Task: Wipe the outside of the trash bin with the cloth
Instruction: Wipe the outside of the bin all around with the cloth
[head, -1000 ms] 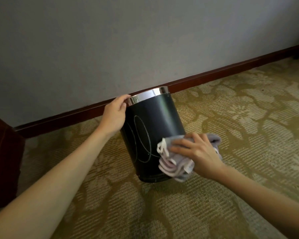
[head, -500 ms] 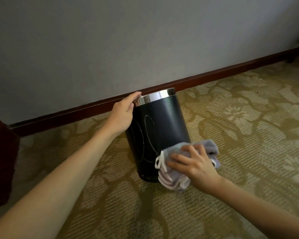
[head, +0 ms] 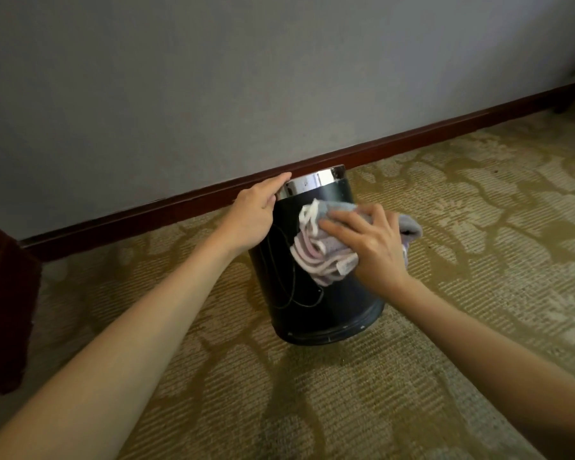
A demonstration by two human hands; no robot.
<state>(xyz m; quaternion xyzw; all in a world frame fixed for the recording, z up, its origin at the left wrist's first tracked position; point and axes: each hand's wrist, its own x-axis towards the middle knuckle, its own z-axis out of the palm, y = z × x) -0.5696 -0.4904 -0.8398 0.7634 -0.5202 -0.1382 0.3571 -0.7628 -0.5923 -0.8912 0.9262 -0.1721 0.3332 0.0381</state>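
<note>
From the head camera, the black trash bin (head: 316,293) with a shiny metal rim stands on the patterned carpet (head: 445,227), close to the dark baseboard (head: 146,210). The left hand (head: 254,214) rests on the rim with straight fingers. The right hand (head: 369,244) presses a bunched grey cloth (head: 319,247) against the upper side of the bin, fingers spread over it.

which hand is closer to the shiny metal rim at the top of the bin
Left. The left hand rests right on the metal rim at its left end, fingers laid along it. The right hand is lower, pressing the cloth against the bin's dark side.
</note>
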